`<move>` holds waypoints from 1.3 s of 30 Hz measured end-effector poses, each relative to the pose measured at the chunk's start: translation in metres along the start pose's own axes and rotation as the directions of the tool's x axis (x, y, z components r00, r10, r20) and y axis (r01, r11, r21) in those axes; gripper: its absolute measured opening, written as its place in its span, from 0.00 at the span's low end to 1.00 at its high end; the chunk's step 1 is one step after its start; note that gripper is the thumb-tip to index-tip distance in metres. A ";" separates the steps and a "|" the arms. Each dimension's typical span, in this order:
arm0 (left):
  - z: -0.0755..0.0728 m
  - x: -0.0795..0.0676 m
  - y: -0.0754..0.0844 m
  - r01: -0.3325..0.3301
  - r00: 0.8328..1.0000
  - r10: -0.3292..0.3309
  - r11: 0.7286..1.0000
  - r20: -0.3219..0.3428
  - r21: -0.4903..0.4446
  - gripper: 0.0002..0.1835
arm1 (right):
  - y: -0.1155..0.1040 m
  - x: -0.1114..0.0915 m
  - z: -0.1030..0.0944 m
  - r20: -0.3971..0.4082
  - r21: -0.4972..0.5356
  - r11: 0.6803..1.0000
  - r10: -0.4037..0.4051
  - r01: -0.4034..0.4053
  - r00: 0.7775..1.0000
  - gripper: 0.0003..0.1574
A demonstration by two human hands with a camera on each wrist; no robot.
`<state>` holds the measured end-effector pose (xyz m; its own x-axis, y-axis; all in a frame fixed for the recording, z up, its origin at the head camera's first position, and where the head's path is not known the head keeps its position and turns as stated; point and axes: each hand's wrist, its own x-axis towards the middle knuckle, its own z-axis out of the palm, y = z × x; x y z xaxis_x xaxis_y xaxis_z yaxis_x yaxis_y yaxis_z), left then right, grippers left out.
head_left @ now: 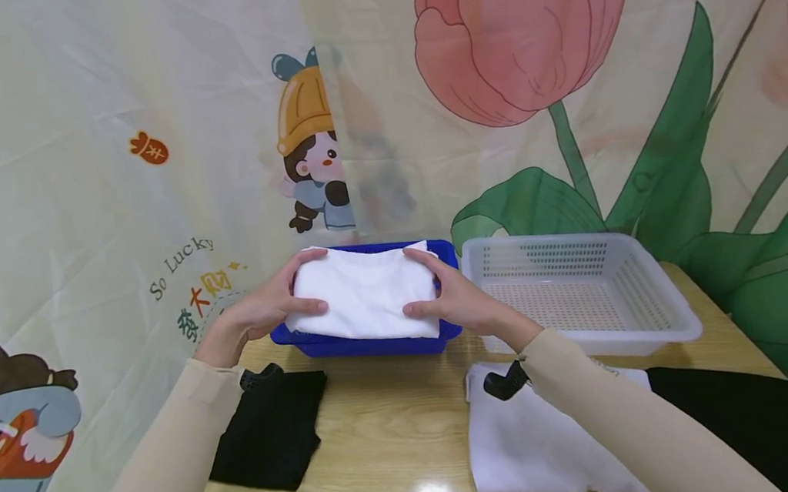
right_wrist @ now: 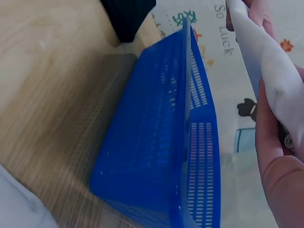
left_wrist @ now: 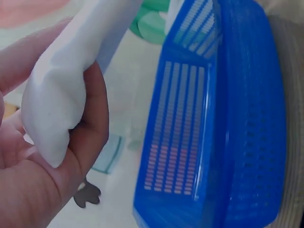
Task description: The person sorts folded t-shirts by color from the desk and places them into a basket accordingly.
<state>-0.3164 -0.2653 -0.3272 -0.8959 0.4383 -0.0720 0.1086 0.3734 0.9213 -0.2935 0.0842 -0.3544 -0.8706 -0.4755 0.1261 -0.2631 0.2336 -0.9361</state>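
Both hands hold up a folded white cloth [head_left: 366,291], probably a garment, over the blue basket [head_left: 374,346] in the head view. My left hand [head_left: 269,302] grips its left end, thumb on the near face and fingers round the far edge. At the opposite end my right hand [head_left: 456,295] pinches it the same way. In the left wrist view the folded cloth [left_wrist: 57,99] is edge-on between thumb and fingers, with the basket's slotted wall [left_wrist: 247,118] beside it. The right wrist view shows the cloth [right_wrist: 278,76] raised past the basket rim [right_wrist: 183,118].
A white slotted basket [head_left: 571,294] stands right of the blue one. Folded black cloth [head_left: 273,433] lies at front left on the wooden table [head_left: 387,424]. White cloth [head_left: 521,452] and black cloth [head_left: 748,419] lie at front right, partly under the right forearm. A printed curtain [head_left: 384,123] hangs behind.
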 end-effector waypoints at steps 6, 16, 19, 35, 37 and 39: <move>-0.016 0.024 -0.008 0.009 0.999 -0.010 1.000 -0.031 -0.016 0.53 | 0.007 0.030 -0.004 -0.009 0.034 0.999 0.019 -0.019 1.000 0.63; -0.027 0.058 -0.037 0.074 0.996 -0.078 0.992 -0.033 -0.104 0.59 | 0.037 0.064 -0.004 -0.044 0.141 0.985 0.110 -0.103 0.993 0.62; -0.028 0.064 -0.048 0.082 0.995 -0.088 0.989 -0.038 -0.120 0.58 | 0.045 0.071 -0.001 -0.038 0.166 0.978 0.134 -0.126 0.990 0.63; -0.020 0.087 -0.084 0.109 0.991 -0.119 0.984 -0.064 -0.140 0.56 | 0.068 0.088 0.017 -0.139 0.018 0.986 0.169 -0.168 0.976 0.60; -0.019 0.090 -0.086 0.099 0.992 -0.110 0.983 -0.067 -0.154 0.56 | 0.070 0.090 0.018 -0.146 0.016 0.985 0.172 -0.171 0.974 0.61; -0.016 0.092 -0.087 0.091 0.992 -0.103 0.983 -0.067 -0.156 0.56 | 0.071 0.090 0.020 -0.152 0.003 0.983 0.182 -0.184 0.971 0.61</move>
<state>-0.4153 -0.2710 -0.4078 -0.9292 0.3418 -0.1403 -0.0421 0.2792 0.9593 -0.3823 0.0412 -0.4165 -0.9569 -0.2903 0.0016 -0.0970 0.3145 -0.9443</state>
